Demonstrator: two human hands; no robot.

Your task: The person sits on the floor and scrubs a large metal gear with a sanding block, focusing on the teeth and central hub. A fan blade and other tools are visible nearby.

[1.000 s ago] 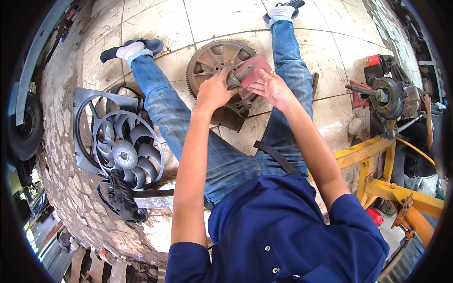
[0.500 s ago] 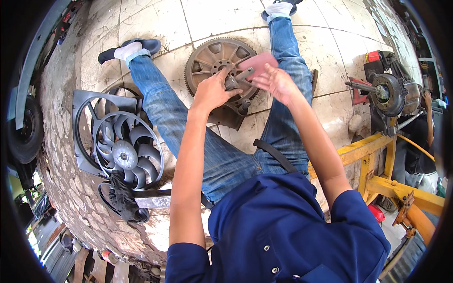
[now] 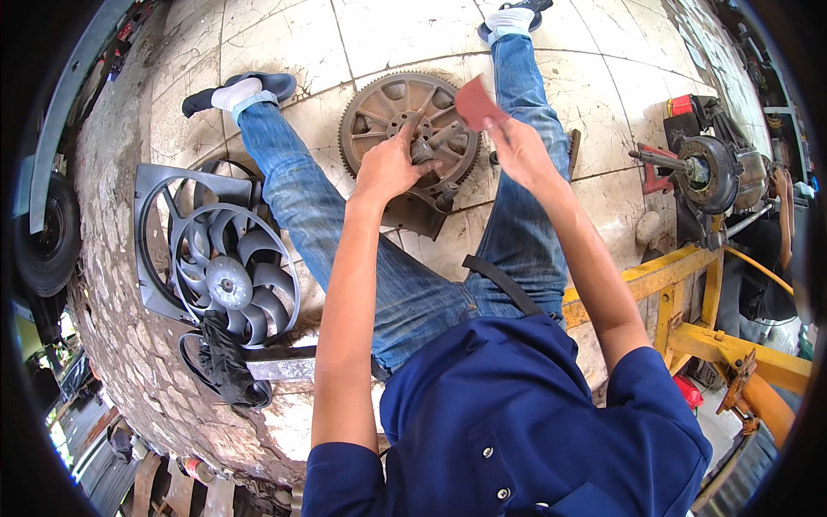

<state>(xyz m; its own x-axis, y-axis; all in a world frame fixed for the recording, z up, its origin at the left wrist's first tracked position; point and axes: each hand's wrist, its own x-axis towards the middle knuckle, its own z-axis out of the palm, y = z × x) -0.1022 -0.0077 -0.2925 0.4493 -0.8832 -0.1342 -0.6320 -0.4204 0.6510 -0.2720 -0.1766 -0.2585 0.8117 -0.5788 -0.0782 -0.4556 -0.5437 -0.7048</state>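
My left hand [image 3: 389, 171] is closed around a short grey metal piece with a rod-like end [image 3: 446, 135], its forefinger reaching over the hub. Beneath it, a large toothed flywheel [image 3: 366, 125] lies flat on the tiles between my legs. To the right, my right hand [image 3: 522, 155] pinches a bent reddish-brown sandpaper sheet [image 3: 476, 105] by its lower edge. The sheet is raised beside the rod end, and a little blur shows on the fingers. A dark metal part [image 3: 415, 215] sits at the flywheel's near edge, partly behind my left wrist.
On the left lies a radiator fan with its shroud [image 3: 228, 280], with a black cloth [image 3: 228, 362] near it. A hub assembly [image 3: 711, 172] stands at the right, above a yellow metal frame [image 3: 689, 336]. Another person's arm [image 3: 784, 211] shows at the far right.
My right hand has drawn the sandpaper away from the rod end and turned it more upright, its fingers now closer together. The left hand stays on the metal piece.
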